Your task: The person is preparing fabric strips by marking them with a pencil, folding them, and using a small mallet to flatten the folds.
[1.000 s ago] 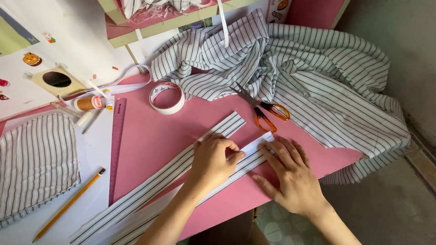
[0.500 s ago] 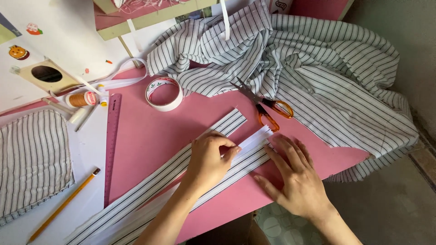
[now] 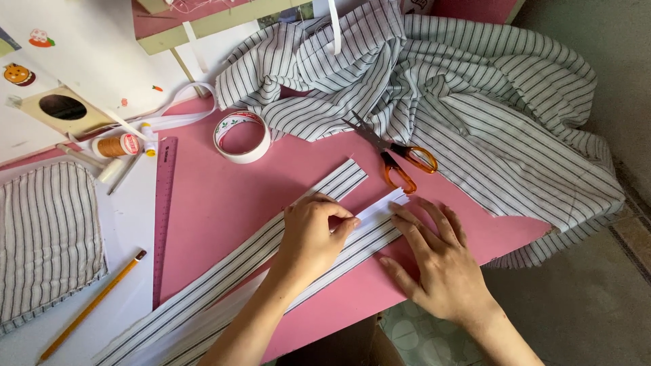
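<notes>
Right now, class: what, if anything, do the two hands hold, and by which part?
Nothing is lifted. The left hand pinches the near end of the striped fabric strip, and the right hand presses flat on that same end, on the pink table.

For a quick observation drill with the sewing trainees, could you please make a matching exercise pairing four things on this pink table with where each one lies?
Things:
1. orange-handled metal scissors
2. roll of white tape
3. yellow wooden pencil
4. long pink plastic ruler

Places:
A. on the white sheet, below the striped fabric panel at far left
B. beside the heap of striped cloth, blades towards it
C. along the left edge of the pink surface
D. above the striped strips, left of the scissors

Pairs: 1-B, 2-D, 3-A, 4-C
</notes>
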